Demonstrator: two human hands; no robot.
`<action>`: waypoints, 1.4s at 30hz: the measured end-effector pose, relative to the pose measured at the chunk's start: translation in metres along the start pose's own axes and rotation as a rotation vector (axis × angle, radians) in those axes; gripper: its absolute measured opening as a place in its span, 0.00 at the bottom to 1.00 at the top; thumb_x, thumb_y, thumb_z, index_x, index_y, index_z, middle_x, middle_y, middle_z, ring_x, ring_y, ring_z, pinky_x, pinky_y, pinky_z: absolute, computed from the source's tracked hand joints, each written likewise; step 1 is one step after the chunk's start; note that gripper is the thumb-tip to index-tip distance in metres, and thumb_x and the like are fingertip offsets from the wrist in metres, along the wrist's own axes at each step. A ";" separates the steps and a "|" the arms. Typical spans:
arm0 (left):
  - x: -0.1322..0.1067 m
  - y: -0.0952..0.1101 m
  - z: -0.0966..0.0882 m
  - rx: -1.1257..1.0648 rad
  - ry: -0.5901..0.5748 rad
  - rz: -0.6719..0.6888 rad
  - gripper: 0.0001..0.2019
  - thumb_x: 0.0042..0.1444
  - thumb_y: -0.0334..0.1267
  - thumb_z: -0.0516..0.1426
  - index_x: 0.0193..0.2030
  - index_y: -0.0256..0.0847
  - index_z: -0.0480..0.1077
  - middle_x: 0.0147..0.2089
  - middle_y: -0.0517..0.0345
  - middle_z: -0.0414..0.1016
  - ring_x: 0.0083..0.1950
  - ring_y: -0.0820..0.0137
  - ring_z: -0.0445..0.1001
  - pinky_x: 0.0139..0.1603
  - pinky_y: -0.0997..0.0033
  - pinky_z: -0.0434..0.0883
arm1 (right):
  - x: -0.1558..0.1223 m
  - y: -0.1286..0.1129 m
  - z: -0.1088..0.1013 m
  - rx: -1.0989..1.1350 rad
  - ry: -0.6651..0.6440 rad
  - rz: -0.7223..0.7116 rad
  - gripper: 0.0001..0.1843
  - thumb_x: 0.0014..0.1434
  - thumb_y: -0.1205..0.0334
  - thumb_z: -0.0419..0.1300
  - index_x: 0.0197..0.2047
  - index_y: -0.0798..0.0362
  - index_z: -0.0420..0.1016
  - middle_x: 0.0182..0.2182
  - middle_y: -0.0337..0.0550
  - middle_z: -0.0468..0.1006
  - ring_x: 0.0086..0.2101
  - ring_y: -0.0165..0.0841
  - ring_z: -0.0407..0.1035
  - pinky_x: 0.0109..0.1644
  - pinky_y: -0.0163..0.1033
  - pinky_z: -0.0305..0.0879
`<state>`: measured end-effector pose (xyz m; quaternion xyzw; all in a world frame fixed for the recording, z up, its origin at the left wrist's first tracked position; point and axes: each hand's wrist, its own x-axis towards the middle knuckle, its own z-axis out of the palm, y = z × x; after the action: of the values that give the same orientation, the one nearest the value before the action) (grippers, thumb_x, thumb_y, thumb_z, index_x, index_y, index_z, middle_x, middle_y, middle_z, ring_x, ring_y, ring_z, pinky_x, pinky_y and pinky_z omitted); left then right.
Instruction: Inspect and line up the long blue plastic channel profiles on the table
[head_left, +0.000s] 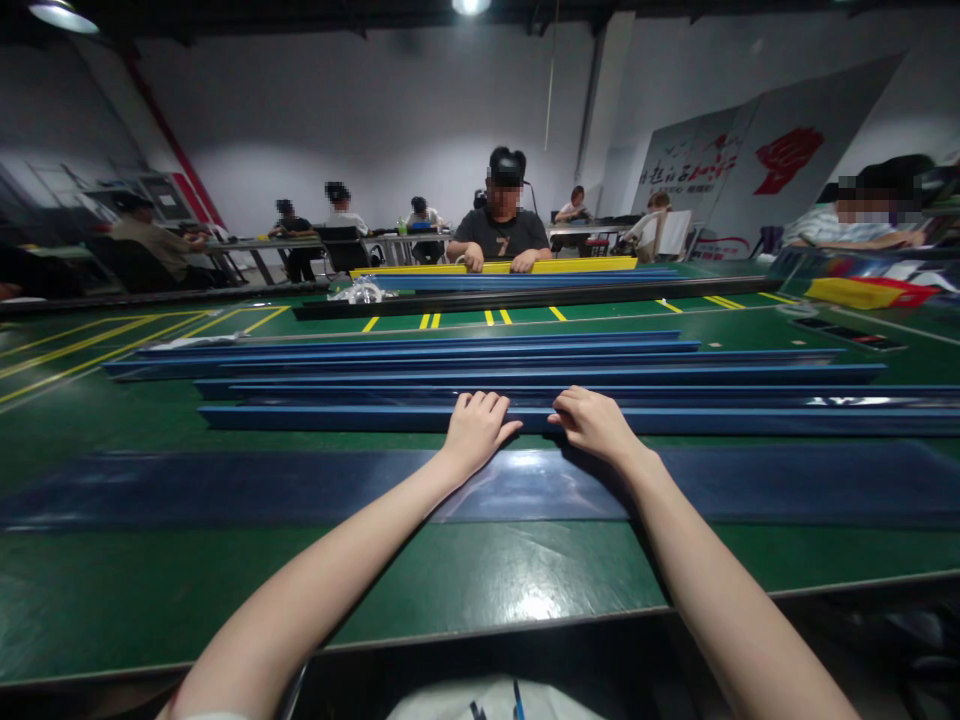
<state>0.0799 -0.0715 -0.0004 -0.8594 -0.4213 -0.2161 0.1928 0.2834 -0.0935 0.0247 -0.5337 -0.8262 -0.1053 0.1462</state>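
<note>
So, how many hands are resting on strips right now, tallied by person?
Wearer, on the nearest blue strip: 2 (left hand, right hand)
Person opposite, on the yellow strip: 2
Total: 4

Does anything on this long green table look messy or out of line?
Slightly. The long blue strips lie staggered, their ends uneven. A crumpled clear plastic wrap sits loose beyond them. The left hand and right hand rest on the nearest strip.
</note>
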 end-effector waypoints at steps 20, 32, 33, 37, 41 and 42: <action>0.001 0.001 0.001 0.007 -0.010 -0.012 0.16 0.58 0.49 0.51 0.42 0.38 0.67 0.43 0.52 0.72 0.45 0.63 0.67 0.44 0.64 0.57 | -0.010 0.009 -0.004 -0.025 -0.054 0.134 0.12 0.59 0.58 0.49 0.37 0.53 0.72 0.35 0.46 0.75 0.37 0.35 0.68 0.35 0.34 0.56; 0.000 0.001 0.001 0.028 -0.001 -0.041 0.18 0.58 0.51 0.50 0.41 0.37 0.67 0.44 0.51 0.72 0.45 0.62 0.67 0.44 0.63 0.58 | -0.007 0.007 0.001 0.024 -0.004 0.064 0.17 0.59 0.54 0.49 0.43 0.54 0.73 0.42 0.47 0.76 0.44 0.36 0.68 0.45 0.36 0.60; 0.000 0.001 0.001 0.029 0.000 -0.039 0.18 0.58 0.51 0.50 0.40 0.37 0.67 0.44 0.52 0.72 0.45 0.62 0.67 0.44 0.63 0.58 | -0.007 0.007 0.001 0.026 -0.003 0.064 0.17 0.59 0.54 0.49 0.43 0.54 0.73 0.42 0.47 0.76 0.44 0.36 0.68 0.45 0.36 0.60; 0.000 0.001 0.002 0.024 0.005 -0.030 0.18 0.58 0.51 0.50 0.39 0.37 0.67 0.42 0.52 0.73 0.45 0.63 0.67 0.43 0.63 0.58 | -0.008 0.007 0.001 0.030 -0.007 0.069 0.17 0.59 0.55 0.49 0.44 0.54 0.73 0.44 0.48 0.76 0.44 0.36 0.68 0.45 0.37 0.61; 0.000 0.001 0.002 0.027 0.005 -0.030 0.17 0.57 0.51 0.51 0.38 0.37 0.67 0.40 0.53 0.73 0.43 0.63 0.68 0.41 0.64 0.57 | -0.008 0.008 0.002 0.036 -0.005 0.069 0.18 0.59 0.55 0.49 0.45 0.55 0.73 0.44 0.48 0.76 0.45 0.37 0.68 0.46 0.37 0.61; 0.000 0.001 0.002 0.029 0.002 -0.031 0.17 0.57 0.51 0.51 0.37 0.37 0.67 0.39 0.53 0.73 0.43 0.63 0.68 0.40 0.64 0.57 | -0.008 0.008 0.002 0.038 -0.006 0.072 0.18 0.59 0.54 0.49 0.46 0.55 0.73 0.44 0.48 0.75 0.45 0.37 0.68 0.46 0.37 0.62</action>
<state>0.0815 -0.0712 -0.0017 -0.8496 -0.4375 -0.2139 0.2025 0.2938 -0.0966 0.0203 -0.5604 -0.8088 -0.0828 0.1576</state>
